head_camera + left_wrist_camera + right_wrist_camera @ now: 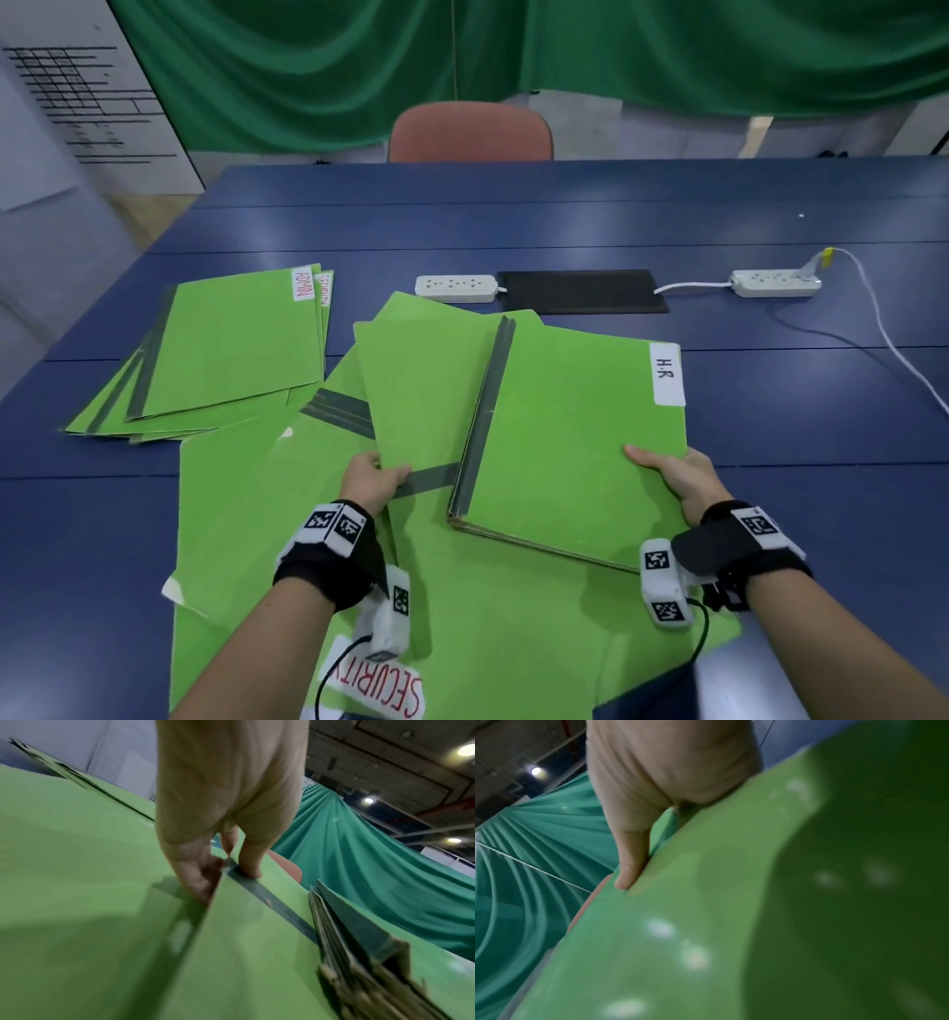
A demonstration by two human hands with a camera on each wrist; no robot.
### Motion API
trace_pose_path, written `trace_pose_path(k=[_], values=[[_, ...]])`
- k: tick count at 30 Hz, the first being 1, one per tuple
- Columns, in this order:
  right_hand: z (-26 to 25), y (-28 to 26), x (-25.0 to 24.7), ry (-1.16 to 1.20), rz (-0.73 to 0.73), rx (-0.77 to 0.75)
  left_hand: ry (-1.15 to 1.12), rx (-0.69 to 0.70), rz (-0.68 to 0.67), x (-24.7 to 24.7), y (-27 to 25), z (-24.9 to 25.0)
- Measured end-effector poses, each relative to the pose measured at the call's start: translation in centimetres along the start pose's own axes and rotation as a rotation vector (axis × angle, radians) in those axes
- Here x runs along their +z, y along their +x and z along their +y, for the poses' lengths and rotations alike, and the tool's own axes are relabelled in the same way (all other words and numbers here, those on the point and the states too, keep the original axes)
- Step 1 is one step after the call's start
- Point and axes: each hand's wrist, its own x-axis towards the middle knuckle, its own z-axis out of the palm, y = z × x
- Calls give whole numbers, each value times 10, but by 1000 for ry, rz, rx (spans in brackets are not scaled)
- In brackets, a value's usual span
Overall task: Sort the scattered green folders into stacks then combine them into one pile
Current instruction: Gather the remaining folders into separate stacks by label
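Observation:
Green folders with grey spines lie spread across the blue table [616, 221]. My right hand [672, 475] grips the near right corner of the top "H.R" folder [580, 437], thumb on top; the right wrist view shows the thumb on the folder [731, 902]. My left hand [372, 480] pinches the near corner of a folder under it [421, 390], thumb on its grey spine [270, 902]. A fanned stack [226, 354] topped by an "ADMIN" folder lies at the left. More folders, one labelled "SECURITY" [380, 688], lie under my forearms.
Two white power strips [456, 288] [775, 283] and a black mat [583, 291] lie behind the folders, with a white cable [893, 344] trailing off to the right. A red chair [470, 132] stands at the far side, before a green curtain.

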Motion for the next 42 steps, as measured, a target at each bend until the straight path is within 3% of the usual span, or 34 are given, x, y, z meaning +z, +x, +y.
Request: trace_pose_path(k=[5,10,18,22,29,36,42], values=[[-5,8,-8,25,12,-3,-140,102,290,-55,13,8],[-9,18,-3,42,81,35,-308,57,563,-96,25,-12],[-16,22,8,-3,62,57,-448,34,820,-132,38,-41],[-16,22,6,-79,24,78,-457,53,864,-143,44,-44],[-19,22,18,-234,-24,51,-537,107,829,-144,48,-27],[-1,24,56,-525,211,-94,-606,254,868,-164,55,2],[5,26,67,-622,283,-72,-777,160,971,-192,56,9]])
